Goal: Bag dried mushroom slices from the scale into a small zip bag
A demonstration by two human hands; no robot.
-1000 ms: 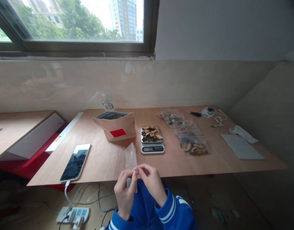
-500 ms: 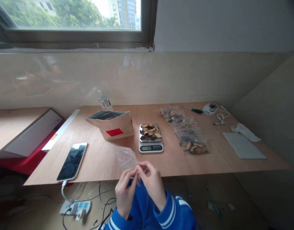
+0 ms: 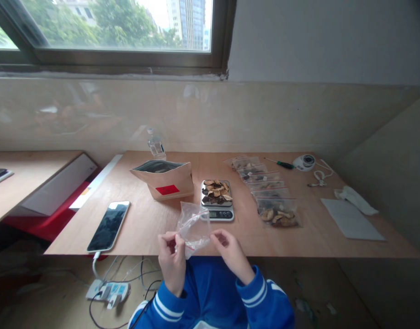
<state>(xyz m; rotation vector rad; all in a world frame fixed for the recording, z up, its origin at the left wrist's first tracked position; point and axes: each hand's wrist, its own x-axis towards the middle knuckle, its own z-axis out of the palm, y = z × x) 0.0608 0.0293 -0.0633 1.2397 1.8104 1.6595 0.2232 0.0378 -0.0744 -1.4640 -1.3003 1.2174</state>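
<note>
Head view: clear, crinkled, red-edged plastic bag

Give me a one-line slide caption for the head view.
Left hand holds a clear bag, right hand at its edge, in front of a scale piled with dried slices.

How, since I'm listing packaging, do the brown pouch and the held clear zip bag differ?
The brown pouch is opaque; the clear zip bag is transparent. The pouch stands on the table; the zip bag is in the left hand. The pouch looks larger than the zip bag. Both are bags.
</note>
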